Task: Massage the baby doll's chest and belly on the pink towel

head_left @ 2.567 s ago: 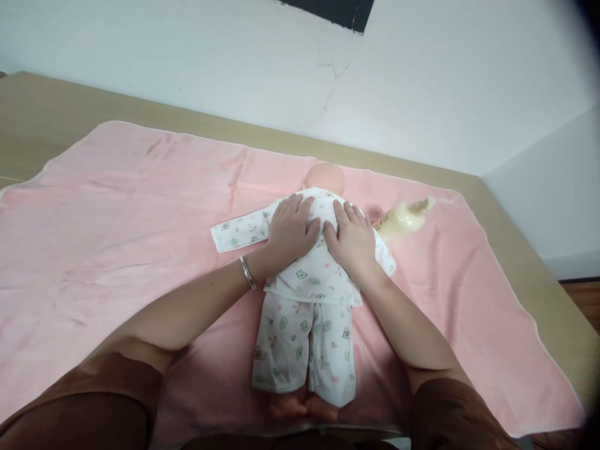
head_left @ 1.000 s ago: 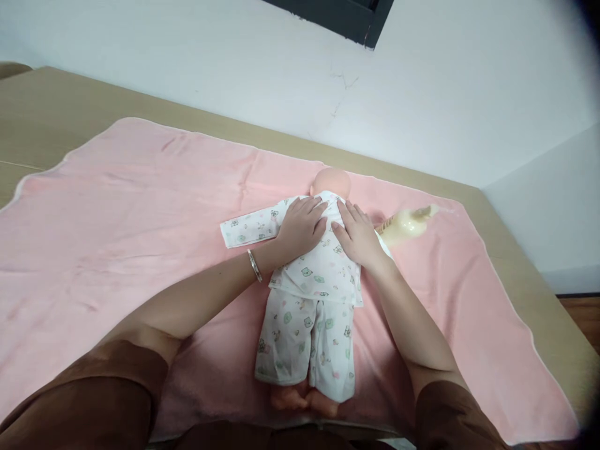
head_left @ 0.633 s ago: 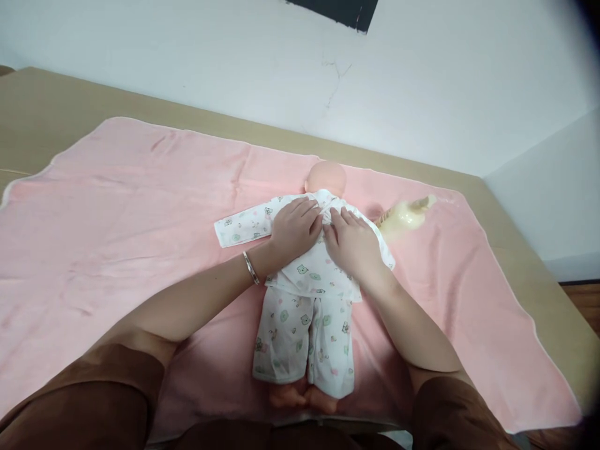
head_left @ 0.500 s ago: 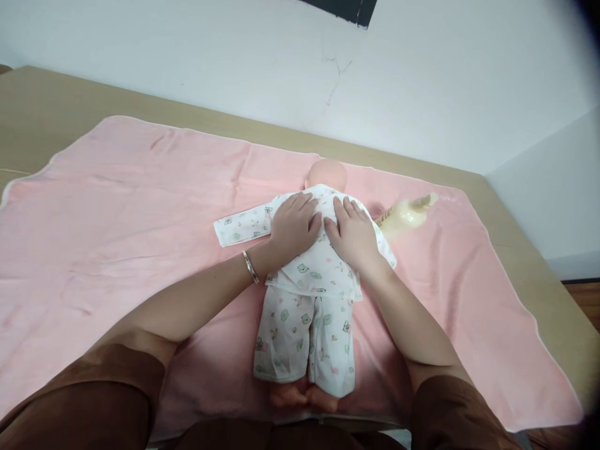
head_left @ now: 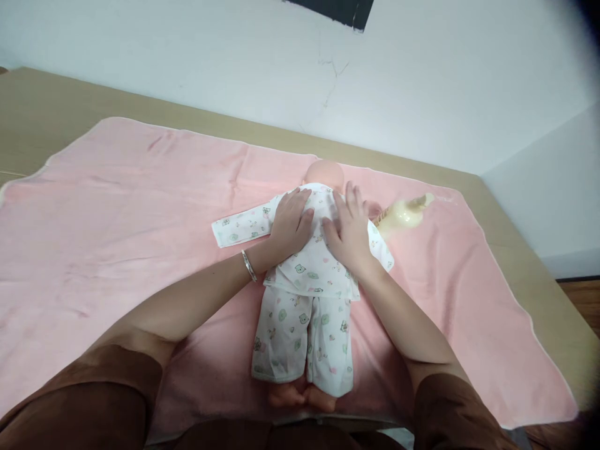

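Observation:
A baby doll [head_left: 323,175] lies on a pink blanket [head_left: 117,212], head away from me, bare feet [head_left: 302,397] toward me. It wears a white printed shirt [head_left: 312,269] and matching trousers [head_left: 302,340]. My left hand [head_left: 290,222] lies flat on the left side of the doll's chest, fingers stretched out; a silver bracelet [head_left: 248,265] is on that wrist. My right hand [head_left: 349,228] rests flat on the right side of the chest, fingers extended toward the neck. The shirt's left sleeve [head_left: 239,228] lies flat and empty on the blanket. The doll's bare right arm [head_left: 403,212] sticks out to the right.
The blanket covers a light wooden table [head_left: 42,106] that stands against a white wall [head_left: 187,56]. The table's right edge [head_left: 534,256] drops to a wooden floor [head_left: 581,300]. A dark frame [head_left: 337,12] is at the top of the wall.
Both hands stay on the doll's chest, shifting slightly over the shirt. My right hand's fingers have stretched a little farther toward the doll's neck.

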The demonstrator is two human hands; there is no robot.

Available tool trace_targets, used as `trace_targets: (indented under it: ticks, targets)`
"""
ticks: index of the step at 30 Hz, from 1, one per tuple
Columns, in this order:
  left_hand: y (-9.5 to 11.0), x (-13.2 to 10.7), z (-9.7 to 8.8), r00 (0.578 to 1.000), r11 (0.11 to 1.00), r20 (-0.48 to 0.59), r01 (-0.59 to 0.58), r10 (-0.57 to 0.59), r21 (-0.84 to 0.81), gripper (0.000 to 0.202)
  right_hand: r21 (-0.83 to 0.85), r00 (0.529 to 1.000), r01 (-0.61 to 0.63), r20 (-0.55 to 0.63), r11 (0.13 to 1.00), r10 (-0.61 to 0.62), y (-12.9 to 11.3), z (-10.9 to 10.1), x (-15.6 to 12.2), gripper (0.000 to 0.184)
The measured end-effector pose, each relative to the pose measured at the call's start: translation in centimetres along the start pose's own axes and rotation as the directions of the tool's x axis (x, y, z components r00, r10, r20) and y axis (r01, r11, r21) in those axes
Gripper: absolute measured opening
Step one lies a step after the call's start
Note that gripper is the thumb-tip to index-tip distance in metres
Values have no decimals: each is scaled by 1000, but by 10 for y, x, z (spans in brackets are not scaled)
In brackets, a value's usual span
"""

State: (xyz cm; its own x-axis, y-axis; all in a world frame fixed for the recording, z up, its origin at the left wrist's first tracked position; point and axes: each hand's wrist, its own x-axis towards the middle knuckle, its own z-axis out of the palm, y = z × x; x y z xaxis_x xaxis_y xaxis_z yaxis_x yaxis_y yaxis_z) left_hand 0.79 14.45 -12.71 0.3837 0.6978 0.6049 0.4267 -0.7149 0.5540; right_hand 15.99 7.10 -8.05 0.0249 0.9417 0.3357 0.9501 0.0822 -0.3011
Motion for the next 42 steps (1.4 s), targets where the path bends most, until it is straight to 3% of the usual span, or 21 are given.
trace_targets:
  ticks: [3, 8, 14, 16, 20, 25, 42]
  targets:
    - [2, -3, -3, 999, 999, -28, -35, 34, -32, 59, 21, 985, 105, 134, 994, -107, 0, 0, -1, 55]
    - [3, -4, -5, 997, 997, -37, -73, 73, -26, 58, 21, 993, 117, 16, 993, -118, -1, -1, -2, 57]
    - [1, -3, -3, 995, 996, -46, -84, 83, -25, 58, 47, 985, 90, 146, 995, -96, -2, 2, 0, 54]
    - [1, -3, -3, 996, 997, -43, -77, 76, -27, 58, 68, 988, 89, 119, 994, -97, 0, 2, 0, 54]
    - [1, -3, -3, 997, 997, -46, -66, 65, -26, 60, 63, 998, 64, 20, 996, -65, 2, 0, 0, 56]
    - [1, -3, -2, 998, 999, -47, -44, 43, -24, 62, 7, 989, 53, 136, 999, -54, 0, 4, 1, 54]
    - [-2, -1, 1, 1000, 1000, -24, -16, 16, 5, 51, -63, 984, -142, 97, 988, 147, -5, 6, -1, 65]
